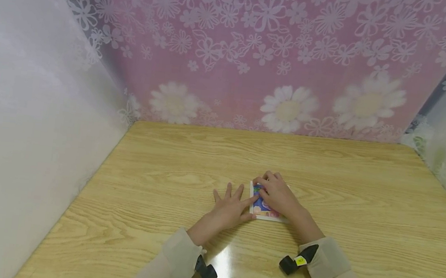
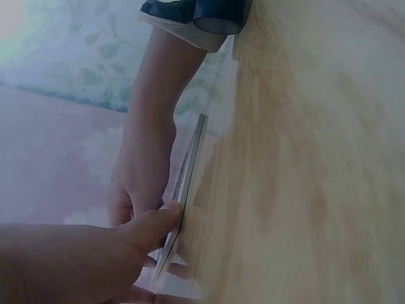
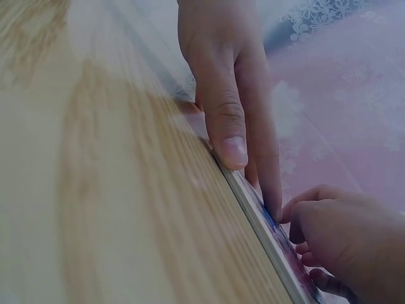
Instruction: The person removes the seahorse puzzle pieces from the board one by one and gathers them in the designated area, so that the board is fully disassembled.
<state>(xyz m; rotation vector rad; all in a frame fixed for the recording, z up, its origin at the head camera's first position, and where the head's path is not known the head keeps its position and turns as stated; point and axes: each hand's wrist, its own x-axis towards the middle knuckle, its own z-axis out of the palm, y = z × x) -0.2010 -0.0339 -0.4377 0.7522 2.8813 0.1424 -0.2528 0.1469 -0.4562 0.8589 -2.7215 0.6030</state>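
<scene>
I saw the left hand (image 1: pixel 228 213), fingers spread, touching the picture board (image 1: pixel 262 209) at eight o'clock. The board, between four and five o'clock of head-view centre, looked light, stiff, best held by its edges. Beyond, the right hand (image 1: pixel 280 198) curled over it; I couldn't tell its grip.

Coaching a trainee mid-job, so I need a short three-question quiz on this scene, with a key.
1. True or false: the right hand is over the picture panel.
2. In the head view, which side has the black wrist device with the yellow label? A) left B) right
3. Short answer: where on the panel is the left hand's thumb?

Key: 1. True. 2. B. 3. At its near left corner.
</scene>
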